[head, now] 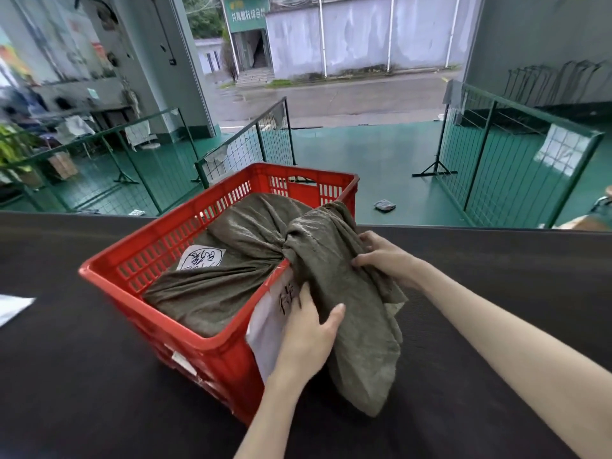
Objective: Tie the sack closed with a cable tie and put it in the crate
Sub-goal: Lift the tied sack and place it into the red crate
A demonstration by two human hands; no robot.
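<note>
Both hands, left hand [309, 329] and right hand [385, 256], clutch the sack [231, 276] flap hanging outside the crate [172, 329]. Placement looks nearly finished. Next, I judge, tuck that flap beyond the fingers.

The one head-worn camera looked forward and down, close over the red crate [185, 293], towards the open street-side doorway beyond.

Soft, flat daylight comes in from the wide opening far ahead, so nothing throws a hard shadow. The wet road [331, 94] out there looks pale and a bit washed out. Fisheye bends the fences [516, 150] outward at both sides. Far left is smeared and blurry; near stuff is sharp.
</note>
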